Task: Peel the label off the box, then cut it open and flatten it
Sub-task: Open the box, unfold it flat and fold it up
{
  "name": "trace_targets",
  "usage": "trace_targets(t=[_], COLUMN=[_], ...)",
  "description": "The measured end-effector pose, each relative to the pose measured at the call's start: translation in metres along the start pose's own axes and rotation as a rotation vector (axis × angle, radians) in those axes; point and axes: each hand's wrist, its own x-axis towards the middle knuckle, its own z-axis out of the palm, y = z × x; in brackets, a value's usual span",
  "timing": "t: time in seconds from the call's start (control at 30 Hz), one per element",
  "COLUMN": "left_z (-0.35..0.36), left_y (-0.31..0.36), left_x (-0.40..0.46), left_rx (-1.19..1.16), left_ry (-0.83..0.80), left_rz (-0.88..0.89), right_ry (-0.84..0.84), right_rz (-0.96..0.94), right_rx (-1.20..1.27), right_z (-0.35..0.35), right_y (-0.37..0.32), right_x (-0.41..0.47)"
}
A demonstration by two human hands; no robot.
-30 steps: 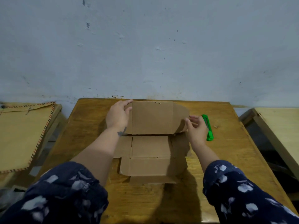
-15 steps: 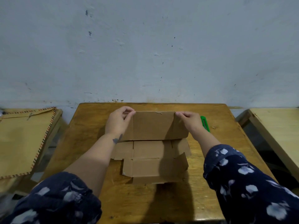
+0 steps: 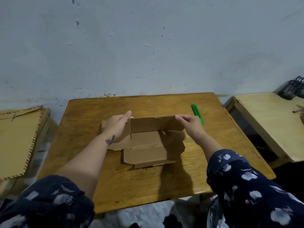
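An opened brown cardboard box lies unfolded on the wooden table, with its far panel still tilted up. My left hand rests on the left end of that raised panel, fingers laid along its top corner. My right hand pinches the panel's right top corner. A green utility knife lies on the table just beyond my right hand, untouched. No label shows on the cardboard from here.
A brown stitched-edge envelope lies on a low surface at the left. A pale second table stands at the right with a dark object at its back. The blue-grey wall is close behind the table.
The far panel has been pressed lower toward the table. My right hand slid to the panel's top right corner, uncovering the knife. The view has tilted and shifted.
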Motion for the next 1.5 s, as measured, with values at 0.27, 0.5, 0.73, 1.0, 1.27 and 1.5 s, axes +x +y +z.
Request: trace_targets(t=[0.27,0.5,0.73,1.0,1.27,1.5], left_z=[0.004,0.028,0.045,0.059,0.062,0.076], left_y=[-0.015,-0.039,-0.057,-0.069,-0.069,-0.084], left_x=[-0.035,-0.068,-0.085,-0.095,-0.096,-0.097], left_rx=[0.067,0.265,0.576,0.630,0.524,0.736], left_ry=[-0.212,-0.197,-0.173,-0.173,-0.131,-0.083], left_rz=[-0.054,0.031,0.155,0.126,0.104,0.136], right_ry=[0.042,-0.045,-0.179,-0.249,-0.064,-0.011], right_rz=[-0.459,-0.623,-0.692,-0.575,-0.293,-0.188], right_rx=[-0.425,-0.656,-0.790,-0.803,-0.633,-0.613], right_z=[-0.015,-0.022,-0.025,-0.022,0.004,0.015], right_y=[0.024,0.061,0.094,0.119,0.109,0.104], right_x=[-0.046,-0.062,-0.068,-0.084,-0.077,-0.063])
